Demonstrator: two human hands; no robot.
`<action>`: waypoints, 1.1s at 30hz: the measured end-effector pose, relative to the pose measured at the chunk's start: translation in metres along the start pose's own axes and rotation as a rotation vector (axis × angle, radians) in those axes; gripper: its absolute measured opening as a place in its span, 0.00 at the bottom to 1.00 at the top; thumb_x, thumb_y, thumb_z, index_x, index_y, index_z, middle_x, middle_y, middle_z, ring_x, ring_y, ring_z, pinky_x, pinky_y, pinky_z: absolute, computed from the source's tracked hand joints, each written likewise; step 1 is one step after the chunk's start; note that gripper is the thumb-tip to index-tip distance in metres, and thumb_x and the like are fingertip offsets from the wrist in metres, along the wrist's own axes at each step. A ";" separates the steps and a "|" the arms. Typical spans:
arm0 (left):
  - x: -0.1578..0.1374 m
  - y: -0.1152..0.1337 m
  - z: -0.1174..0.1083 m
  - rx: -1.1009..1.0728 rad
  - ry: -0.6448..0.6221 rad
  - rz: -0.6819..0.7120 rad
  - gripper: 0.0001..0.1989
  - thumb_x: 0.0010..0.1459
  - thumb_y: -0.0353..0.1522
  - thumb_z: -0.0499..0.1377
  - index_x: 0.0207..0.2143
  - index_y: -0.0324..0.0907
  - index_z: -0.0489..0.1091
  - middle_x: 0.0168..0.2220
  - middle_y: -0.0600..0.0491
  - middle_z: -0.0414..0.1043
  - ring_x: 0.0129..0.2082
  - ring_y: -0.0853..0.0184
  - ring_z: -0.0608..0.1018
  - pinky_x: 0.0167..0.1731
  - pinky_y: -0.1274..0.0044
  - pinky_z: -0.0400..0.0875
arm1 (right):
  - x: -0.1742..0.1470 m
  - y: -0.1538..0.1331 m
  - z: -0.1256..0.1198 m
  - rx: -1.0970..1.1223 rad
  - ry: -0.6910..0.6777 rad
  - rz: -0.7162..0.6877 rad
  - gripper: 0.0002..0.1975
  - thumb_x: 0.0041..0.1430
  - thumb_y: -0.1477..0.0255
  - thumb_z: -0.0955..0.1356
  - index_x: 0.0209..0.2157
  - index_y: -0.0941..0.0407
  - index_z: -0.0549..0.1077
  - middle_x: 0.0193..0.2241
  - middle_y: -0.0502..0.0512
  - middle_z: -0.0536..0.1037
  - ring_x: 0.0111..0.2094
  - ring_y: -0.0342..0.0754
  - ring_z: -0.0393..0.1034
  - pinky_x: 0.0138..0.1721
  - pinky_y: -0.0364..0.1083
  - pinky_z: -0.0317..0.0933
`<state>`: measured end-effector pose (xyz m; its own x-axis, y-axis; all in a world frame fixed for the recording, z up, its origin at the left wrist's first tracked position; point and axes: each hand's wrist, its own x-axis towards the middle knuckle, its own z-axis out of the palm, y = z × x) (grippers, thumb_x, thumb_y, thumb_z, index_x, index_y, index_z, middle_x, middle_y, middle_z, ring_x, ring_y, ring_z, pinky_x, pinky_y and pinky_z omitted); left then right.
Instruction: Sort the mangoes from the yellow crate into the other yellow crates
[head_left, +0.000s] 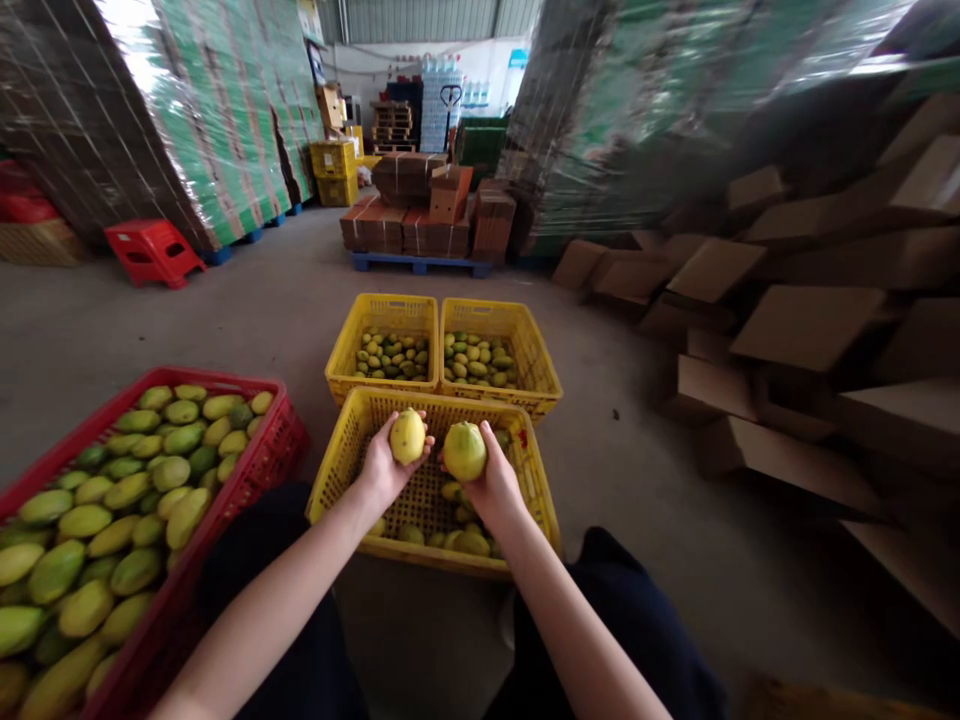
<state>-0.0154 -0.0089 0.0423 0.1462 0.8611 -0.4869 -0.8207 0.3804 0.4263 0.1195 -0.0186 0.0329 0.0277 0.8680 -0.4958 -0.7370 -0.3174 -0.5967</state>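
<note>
Above the near yellow crate (540, 480), my left hand (382, 468) is closed around a yellow papaya (407, 437) with a few dark spots. Level with it, my right hand (496, 485) grips a rounder, greener papaya (465, 452), its stem end up. The two fruits are held a small gap apart. Below them, more papayas (471, 543) lie along the near and right sides of the crate's slotted floor; my hands and forearms hide part of it.
A red crate (289, 420) heaped with papayas stands at the left. Two yellow crates (397, 305) holding fruit are behind the near one. Cardboard boxes (810, 325) crowd the right. A red stool (154, 250) and a blue pallet (420, 264) of flat cartons stand farther back.
</note>
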 end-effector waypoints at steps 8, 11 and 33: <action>0.000 0.003 0.005 -0.075 0.052 -0.024 0.14 0.65 0.36 0.53 0.32 0.34 0.71 0.29 0.48 0.76 0.27 0.68 0.79 0.28 0.76 0.79 | -0.005 0.001 0.005 0.012 0.065 0.100 0.09 0.58 0.64 0.68 0.30 0.55 0.71 0.20 0.48 0.77 0.21 0.45 0.73 0.24 0.45 0.71; -0.003 0.004 0.007 -0.088 0.061 0.028 0.11 0.61 0.36 0.58 0.34 0.35 0.71 0.28 0.51 0.75 0.26 0.69 0.79 0.29 0.76 0.79 | -0.008 -0.001 0.009 0.039 0.067 0.109 0.07 0.56 0.67 0.70 0.30 0.55 0.71 0.20 0.47 0.77 0.21 0.44 0.71 0.24 0.43 0.70; -0.003 0.006 -0.001 -0.189 0.181 0.075 0.13 0.62 0.39 0.54 0.32 0.39 0.69 0.27 0.51 0.73 0.28 0.65 0.78 0.30 0.70 0.80 | -0.005 -0.001 0.006 -0.031 -0.031 0.189 0.17 0.59 0.58 0.63 0.30 0.58 0.72 0.21 0.56 0.78 0.24 0.51 0.76 0.21 0.47 0.69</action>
<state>-0.0216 -0.0096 0.0455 -0.0056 0.8038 -0.5949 -0.9165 0.2338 0.3246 0.1162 -0.0205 0.0401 -0.1305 0.8029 -0.5817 -0.7062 -0.4871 -0.5138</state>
